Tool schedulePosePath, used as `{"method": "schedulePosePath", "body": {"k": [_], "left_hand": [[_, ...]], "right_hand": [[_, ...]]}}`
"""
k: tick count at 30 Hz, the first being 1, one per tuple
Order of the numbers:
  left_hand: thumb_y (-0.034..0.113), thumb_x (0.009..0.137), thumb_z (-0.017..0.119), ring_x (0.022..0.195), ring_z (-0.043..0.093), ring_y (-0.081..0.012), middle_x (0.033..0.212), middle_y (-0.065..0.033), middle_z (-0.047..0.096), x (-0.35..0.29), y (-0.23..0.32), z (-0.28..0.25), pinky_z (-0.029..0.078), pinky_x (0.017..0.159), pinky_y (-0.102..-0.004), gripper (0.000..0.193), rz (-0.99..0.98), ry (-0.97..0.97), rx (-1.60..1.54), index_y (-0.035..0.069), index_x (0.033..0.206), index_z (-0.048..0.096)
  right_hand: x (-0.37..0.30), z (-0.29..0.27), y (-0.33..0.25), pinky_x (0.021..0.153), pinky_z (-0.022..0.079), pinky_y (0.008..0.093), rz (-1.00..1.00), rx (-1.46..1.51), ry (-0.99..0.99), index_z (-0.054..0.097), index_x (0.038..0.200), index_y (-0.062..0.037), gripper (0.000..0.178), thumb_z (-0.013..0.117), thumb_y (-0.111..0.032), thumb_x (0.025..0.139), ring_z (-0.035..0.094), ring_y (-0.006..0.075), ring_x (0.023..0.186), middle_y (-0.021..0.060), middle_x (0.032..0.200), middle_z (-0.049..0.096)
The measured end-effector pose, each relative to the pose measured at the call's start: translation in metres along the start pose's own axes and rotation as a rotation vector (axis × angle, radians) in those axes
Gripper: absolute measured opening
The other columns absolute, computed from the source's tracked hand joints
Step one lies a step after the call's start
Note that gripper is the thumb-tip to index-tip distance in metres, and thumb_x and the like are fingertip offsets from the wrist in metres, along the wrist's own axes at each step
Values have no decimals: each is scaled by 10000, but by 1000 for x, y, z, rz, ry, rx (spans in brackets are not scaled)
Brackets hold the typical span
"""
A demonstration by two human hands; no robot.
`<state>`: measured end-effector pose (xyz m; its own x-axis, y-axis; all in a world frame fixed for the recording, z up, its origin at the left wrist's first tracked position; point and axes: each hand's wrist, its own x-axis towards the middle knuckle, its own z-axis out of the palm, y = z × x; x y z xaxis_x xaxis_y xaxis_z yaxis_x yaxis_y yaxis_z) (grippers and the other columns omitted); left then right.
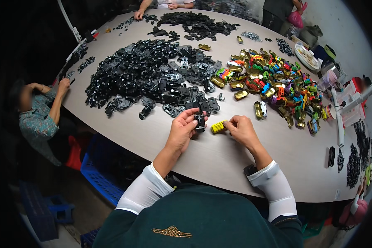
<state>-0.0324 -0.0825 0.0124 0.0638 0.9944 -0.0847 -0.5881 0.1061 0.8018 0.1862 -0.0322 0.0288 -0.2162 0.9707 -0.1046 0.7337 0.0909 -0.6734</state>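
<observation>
Two hands at work over the near edge of a large round bench (219,159), forearms in white sleeves entering from the lower edge. Left hand (182,132) raised slightly off the surface, fingers (193,117) closed around a small black toy-car chassis (200,122), held upright between thumb and fingertips. Right hand (242,130) just beside it, fingers (232,122) pinched on the end of a yellow toy-car body (218,127); whether the body rests on the bench or hangs just above it cannot be told. Chassis and body close together, not touching, between the two hands.

Beyond the hands, toward the bench centre: broad heap of black chassis parts (153,76), loosely spread, nearest pieces just past the left fingertips. To its right, touching at the border: heap of coloured toy-car bodies (277,84) in gold, red, green, blue, orange. Single gold and white body (260,109) apart from that heap, near the right hand. Second, flatter pile of black parts (198,25) at the far side.

Seated person in patterned top (39,120) at the left rim, hand on the bench. Another person's hands (169,5) at the far rim. Blue crate (101,173) on the floor below the left edge.
</observation>
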Motion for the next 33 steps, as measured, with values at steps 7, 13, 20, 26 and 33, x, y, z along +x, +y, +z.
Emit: {"method": "schedulePosePath", "body": {"k": [7, 13, 20, 26, 33], "left_hand": [[-21, 936, 480, 1042, 645, -283, 1192, -190, 601, 1, 9, -2, 592, 839, -408, 282, -9, 46, 38, -19, 1217, 450], [-8, 942, 459, 935, 680, -238, 1124, -160, 635, -4, 9, 2, 611, 755, -349, 235, 24, 121, 172, -24, 1177, 468], [-24, 923, 481, 889, 688, -207, 1107, -139, 645, -7, 4, -4, 608, 724, -313, 274, 19, 125, 171, -45, 1196, 486], [7, 926, 526, 796, 661, -102, 972, -80, 680, -10, -4, -2, 586, 726, -260, 275, 109, 176, 403, -49, 1194, 555], [-30, 877, 559, 591, 442, 7, 670, 61, 541, -12, -11, 7, 445, 560, -183, 259, 255, 219, 440, -61, 1122, 638]], "right_hand": [[-11, -5, -8, 668, 524, 440, -450, -354, 159, 634, 982, -44, 218, 640, -108, 774, 642, 353, 776, 152, 976, 615], [-12, -2, -15, 683, 522, 449, -529, -428, -44, 607, 951, -36, 235, 613, -50, 717, 637, 352, 771, 142, 987, 596], [-15, 0, -10, 678, 524, 449, -510, -468, -90, 616, 923, -21, 199, 629, -89, 736, 634, 358, 756, 153, 973, 593], [-16, -4, -45, 630, 513, 398, -510, 45, 139, 665, 938, 15, 254, 706, -171, 771, 631, 313, 691, 167, 833, 628], [-22, 18, -62, 627, 506, 393, -536, 144, 168, 663, 951, 28, 261, 714, -141, 758, 625, 329, 684, 176, 798, 637]]}}
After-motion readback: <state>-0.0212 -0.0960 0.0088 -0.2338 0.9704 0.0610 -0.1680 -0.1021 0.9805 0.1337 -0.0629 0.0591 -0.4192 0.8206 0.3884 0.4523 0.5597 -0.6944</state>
